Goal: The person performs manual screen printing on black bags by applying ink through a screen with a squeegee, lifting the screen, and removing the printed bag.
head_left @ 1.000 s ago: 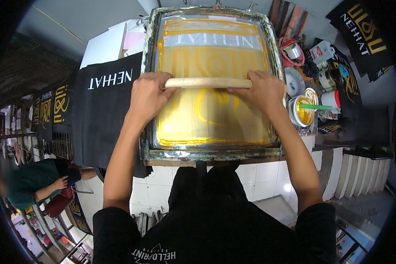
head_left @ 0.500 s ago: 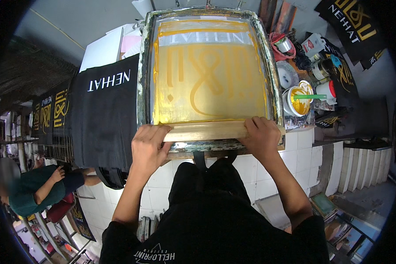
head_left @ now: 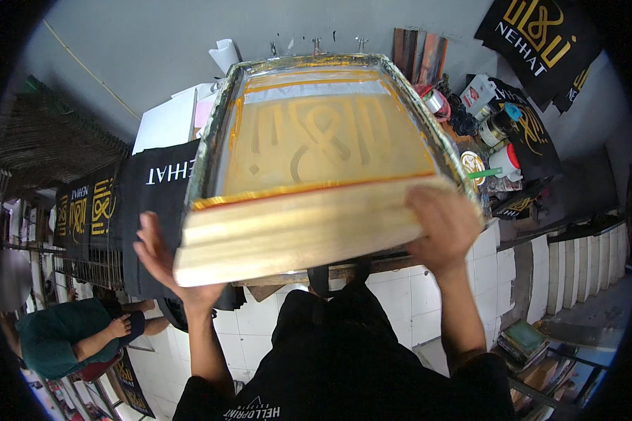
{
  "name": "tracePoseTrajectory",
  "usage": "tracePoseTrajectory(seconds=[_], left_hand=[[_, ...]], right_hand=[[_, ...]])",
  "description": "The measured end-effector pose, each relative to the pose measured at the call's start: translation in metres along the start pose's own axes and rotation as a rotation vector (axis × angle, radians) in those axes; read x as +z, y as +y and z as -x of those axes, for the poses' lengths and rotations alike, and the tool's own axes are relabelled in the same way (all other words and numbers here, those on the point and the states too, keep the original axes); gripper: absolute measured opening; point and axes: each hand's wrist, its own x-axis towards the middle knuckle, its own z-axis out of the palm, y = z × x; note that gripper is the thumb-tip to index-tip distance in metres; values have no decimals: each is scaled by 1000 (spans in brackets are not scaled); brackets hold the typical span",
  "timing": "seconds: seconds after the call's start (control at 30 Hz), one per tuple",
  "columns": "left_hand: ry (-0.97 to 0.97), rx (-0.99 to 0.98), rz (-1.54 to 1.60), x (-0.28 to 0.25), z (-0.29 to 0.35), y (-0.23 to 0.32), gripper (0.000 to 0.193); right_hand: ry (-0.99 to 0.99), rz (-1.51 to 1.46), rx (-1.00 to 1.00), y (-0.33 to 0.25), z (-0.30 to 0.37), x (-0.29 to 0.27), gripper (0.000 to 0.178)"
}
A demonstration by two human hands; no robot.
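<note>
Holds long pale-wood squeegee (head_left: 302, 228) mid-frame in curled right hand (head_left: 444, 226) with left hand (head_left: 167, 266) splayed open, so risks lopsided slipping.

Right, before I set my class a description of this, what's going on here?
A person's right grip holds the right end of a wide wooden squeegee over the near part of a screen frame. Their left grip is open by its left end; contact is unclear. Yellow ink runs along the squeegee's far edge. Another person sits to the left.
</note>
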Motion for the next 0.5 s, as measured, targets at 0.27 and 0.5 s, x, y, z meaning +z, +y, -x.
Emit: tracePoseTrajectory(seconds=[0.27, 0.5], left_hand=[[-415, -787, -180, 91, -26, -87, 65], [-333, -898, 29, 53, 15, -156, 19]], right_hand=[[4, 379, 76, 31, -189, -34, 40], [11, 183, 197, 42, -283, -41, 42]])
